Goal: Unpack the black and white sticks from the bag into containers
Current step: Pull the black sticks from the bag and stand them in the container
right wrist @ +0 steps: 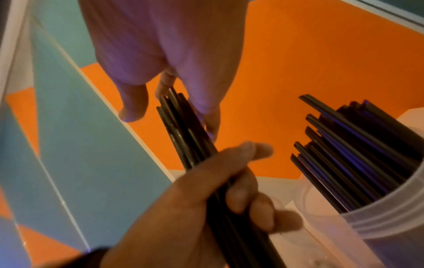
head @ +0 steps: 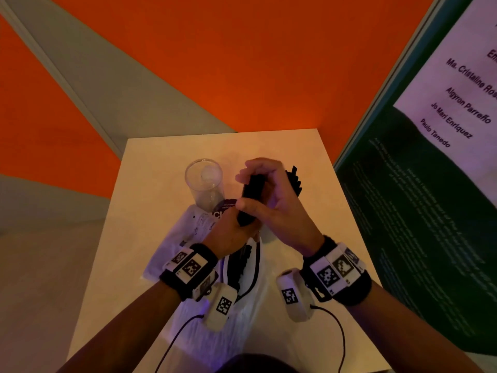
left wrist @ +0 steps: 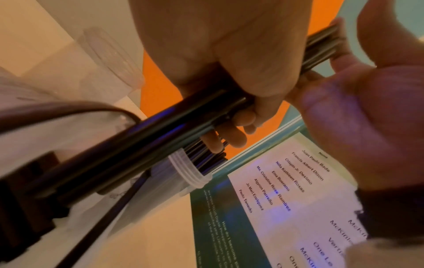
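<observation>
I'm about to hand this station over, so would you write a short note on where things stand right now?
Left hand: grips the lower end of a bundle of black sticks.
Right hand: grips the same bundle higher up, above the table.
The bag lies open under the hands, with more sticks showing in its mouth.
Done: one clear container, to the right, already holds black sticks.
Left: the held bundle, the sticks in the bag; the other clear container appears empty.
</observation>
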The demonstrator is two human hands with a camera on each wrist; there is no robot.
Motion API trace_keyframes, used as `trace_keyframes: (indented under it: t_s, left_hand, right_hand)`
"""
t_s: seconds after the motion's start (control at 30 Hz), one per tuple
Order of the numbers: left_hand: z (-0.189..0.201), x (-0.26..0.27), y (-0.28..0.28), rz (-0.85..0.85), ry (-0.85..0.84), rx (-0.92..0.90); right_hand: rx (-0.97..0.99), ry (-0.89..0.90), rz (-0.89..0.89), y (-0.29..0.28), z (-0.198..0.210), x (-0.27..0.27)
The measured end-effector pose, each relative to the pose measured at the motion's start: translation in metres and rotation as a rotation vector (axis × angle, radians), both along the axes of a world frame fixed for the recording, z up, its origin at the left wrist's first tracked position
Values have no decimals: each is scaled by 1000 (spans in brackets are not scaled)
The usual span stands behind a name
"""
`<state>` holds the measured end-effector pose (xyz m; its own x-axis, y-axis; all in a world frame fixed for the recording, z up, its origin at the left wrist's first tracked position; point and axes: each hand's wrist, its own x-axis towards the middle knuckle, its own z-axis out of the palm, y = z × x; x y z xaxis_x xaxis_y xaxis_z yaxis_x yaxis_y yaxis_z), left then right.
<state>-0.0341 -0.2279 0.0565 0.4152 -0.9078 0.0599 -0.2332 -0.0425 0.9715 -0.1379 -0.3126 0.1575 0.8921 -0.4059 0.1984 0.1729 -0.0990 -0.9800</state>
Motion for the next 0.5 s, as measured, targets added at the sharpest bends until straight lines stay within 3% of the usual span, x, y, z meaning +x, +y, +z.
trace_keyframes:
  t_s: [0.1, 0.27, 0.4, 0.5]
  left_hand:
    - [11, 0, -8, 5, 57, -72]
    - [17, 11, -14, 17, 139, 13]
    - [5, 26, -13, 123, -99, 131]
    - [-9, 33, -16, 113, -165, 197]
  right_hand:
    - [-131, 13, 13, -2, 3, 3]
    - [-79, -197, -182, -53, 31, 0]
    - [-130, -277, -341, -89, 25, -1]
    - [-146, -155, -397, -93, -4, 3]
